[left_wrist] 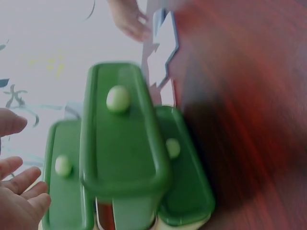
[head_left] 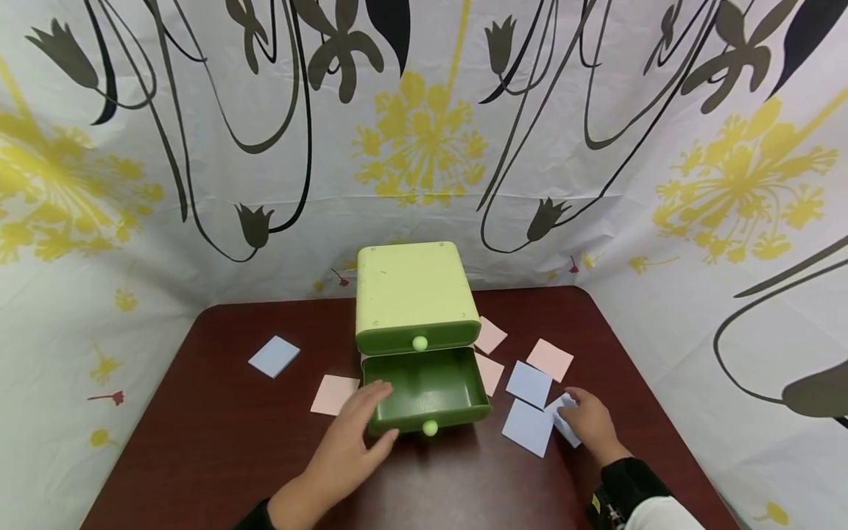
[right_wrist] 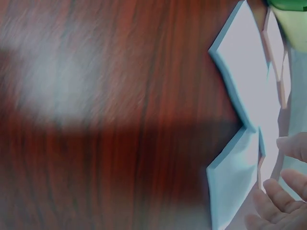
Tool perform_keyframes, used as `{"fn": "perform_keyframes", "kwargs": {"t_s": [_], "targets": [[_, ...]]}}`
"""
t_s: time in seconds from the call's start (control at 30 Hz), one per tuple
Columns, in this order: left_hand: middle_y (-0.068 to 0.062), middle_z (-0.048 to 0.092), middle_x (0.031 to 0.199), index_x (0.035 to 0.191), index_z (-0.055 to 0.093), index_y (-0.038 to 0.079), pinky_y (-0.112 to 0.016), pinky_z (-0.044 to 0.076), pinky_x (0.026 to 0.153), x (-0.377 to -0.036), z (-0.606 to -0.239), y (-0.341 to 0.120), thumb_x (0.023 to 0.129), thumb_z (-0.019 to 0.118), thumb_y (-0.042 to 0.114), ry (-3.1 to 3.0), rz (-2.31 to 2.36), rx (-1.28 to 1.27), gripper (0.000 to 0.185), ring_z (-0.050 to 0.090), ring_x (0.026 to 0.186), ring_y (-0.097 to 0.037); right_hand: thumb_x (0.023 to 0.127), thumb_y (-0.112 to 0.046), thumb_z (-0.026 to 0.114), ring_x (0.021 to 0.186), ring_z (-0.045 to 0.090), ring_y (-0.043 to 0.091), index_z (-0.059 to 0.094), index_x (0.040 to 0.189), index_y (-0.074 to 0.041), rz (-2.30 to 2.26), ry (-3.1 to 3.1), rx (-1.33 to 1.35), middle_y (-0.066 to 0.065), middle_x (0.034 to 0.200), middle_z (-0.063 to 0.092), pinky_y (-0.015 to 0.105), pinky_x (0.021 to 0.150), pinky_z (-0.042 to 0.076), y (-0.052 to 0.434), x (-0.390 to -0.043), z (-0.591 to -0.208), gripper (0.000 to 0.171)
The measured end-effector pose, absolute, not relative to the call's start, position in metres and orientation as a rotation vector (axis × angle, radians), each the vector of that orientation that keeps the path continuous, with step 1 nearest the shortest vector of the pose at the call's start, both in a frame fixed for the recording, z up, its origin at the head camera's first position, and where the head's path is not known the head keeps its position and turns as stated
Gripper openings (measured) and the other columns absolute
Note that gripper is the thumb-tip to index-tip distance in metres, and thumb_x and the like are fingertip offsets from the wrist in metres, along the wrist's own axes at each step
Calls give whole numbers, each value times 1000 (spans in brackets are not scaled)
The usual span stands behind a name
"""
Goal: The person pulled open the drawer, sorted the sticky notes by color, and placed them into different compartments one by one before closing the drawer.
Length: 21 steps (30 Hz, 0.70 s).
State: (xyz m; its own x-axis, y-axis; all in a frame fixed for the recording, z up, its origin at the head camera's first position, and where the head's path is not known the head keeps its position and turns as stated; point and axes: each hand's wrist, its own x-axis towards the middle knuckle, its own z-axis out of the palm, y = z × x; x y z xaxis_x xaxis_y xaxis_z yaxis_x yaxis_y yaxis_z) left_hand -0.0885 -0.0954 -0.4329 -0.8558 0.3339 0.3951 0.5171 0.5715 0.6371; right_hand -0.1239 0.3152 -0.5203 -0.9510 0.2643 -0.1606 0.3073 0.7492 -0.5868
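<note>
A small drawer cabinet [head_left: 412, 285] with a pale yellow-green top stands at the back of the table. Its middle drawer [left_wrist: 122, 139], dark green with a round light-green knob [head_left: 430, 428], is pulled out; the drawers above and below it are closed. My left hand [head_left: 344, 449] is at that drawer's left front corner, fingers spread and holding nothing; contact cannot be made out. On the right, my right hand [head_left: 592, 423] hovers over or touches a light-blue sticky-note pad [right_wrist: 234, 177]. Its fingers look apart and loosely bent, not gripping the pad.
Two more blue pads [head_left: 528, 427] lie beside the right hand, with several pink pads [head_left: 550, 360] between them and the cabinet. Left of the cabinet are a pink pad [head_left: 333, 394] and a blue pad [head_left: 274, 357]. A patterned curtain [head_left: 424, 147] surrounds the dark table [head_left: 232, 442].
</note>
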Motion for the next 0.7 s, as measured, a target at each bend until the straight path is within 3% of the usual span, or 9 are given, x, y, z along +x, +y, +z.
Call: {"fn": "perform_keyframes", "kwargs": {"t_s": [0.37,0.7], "targets": [[-9,53,137,133,54,5,-43,44,103,-78,-442,-60,83,75,19,-2582,-917,-1140,56,45,131,-25,84,-10,71,119,44,53,46,129,18,-817,2955,414,40,128,45,62,97,41,326,-124,-531,58],[-6,52,137,132,55,6,-37,43,104,-84,-452,-33,84,73,21,-2510,-725,-1343,54,43,133,-25,75,-25,83,101,54,48,50,120,20,-588,2946,377,39,112,54,58,87,48,331,-128,-528,71]]}}
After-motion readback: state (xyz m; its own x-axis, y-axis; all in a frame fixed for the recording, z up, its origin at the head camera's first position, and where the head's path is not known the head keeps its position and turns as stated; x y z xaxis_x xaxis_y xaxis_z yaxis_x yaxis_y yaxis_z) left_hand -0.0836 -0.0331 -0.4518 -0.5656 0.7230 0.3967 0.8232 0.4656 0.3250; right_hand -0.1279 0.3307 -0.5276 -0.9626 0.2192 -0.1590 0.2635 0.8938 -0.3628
